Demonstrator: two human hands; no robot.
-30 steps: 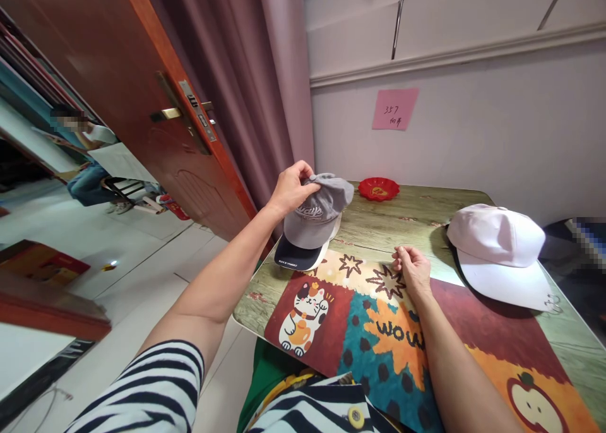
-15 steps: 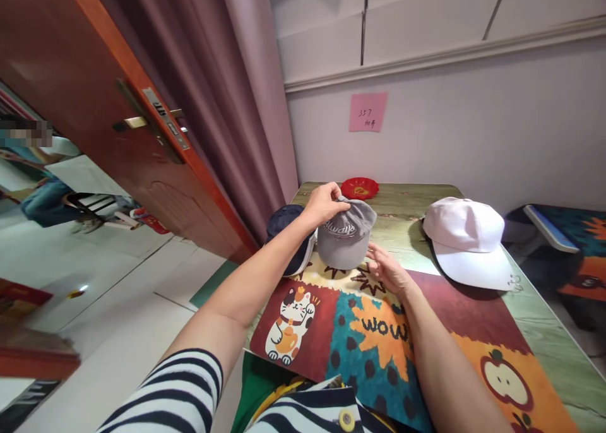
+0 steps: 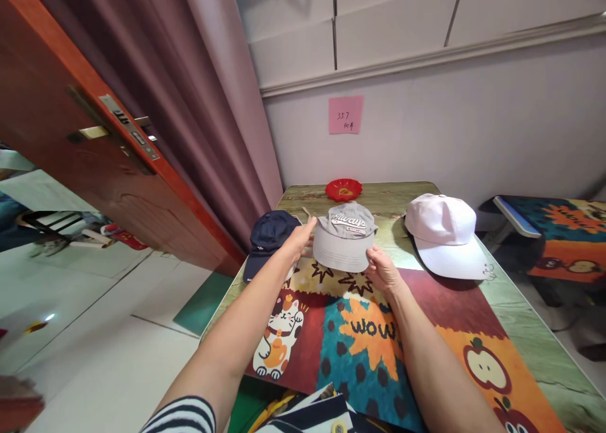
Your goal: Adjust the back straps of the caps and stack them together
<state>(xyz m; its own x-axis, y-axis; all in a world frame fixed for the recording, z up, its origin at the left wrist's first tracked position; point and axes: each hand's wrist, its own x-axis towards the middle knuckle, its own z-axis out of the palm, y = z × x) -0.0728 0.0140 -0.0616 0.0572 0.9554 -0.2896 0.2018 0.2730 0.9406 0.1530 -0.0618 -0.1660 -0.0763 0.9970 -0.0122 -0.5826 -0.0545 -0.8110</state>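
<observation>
A grey baseball cap (image 3: 344,237) with white lettering on its front sits in the middle of the table, brim toward me. The fingers of my left hand (image 3: 300,240) are closed at the cap's left side, partly hidden behind it. On the opposite side, my right hand (image 3: 382,269) pinches the right corner of the brim. A navy cap (image 3: 272,234) lies just left of my left hand, partly covered by the forearm. Farther right rests a white cap (image 3: 442,231) with small rings on its brim edge.
A red scalloped dish (image 3: 343,190) stands at the back of the wood-patterned table (image 3: 402,196). Beneath my arms is a colourful printed mat (image 3: 310,332). A door (image 3: 95,168) and a curtain (image 3: 218,105) border the left; another table (image 3: 563,231) is at right.
My left hand has left the grey cap's crown and moved down to its left side. The cap's crown now stands fuller, lettering facing me. My right hand has closed on the brim. The view has shifted.
</observation>
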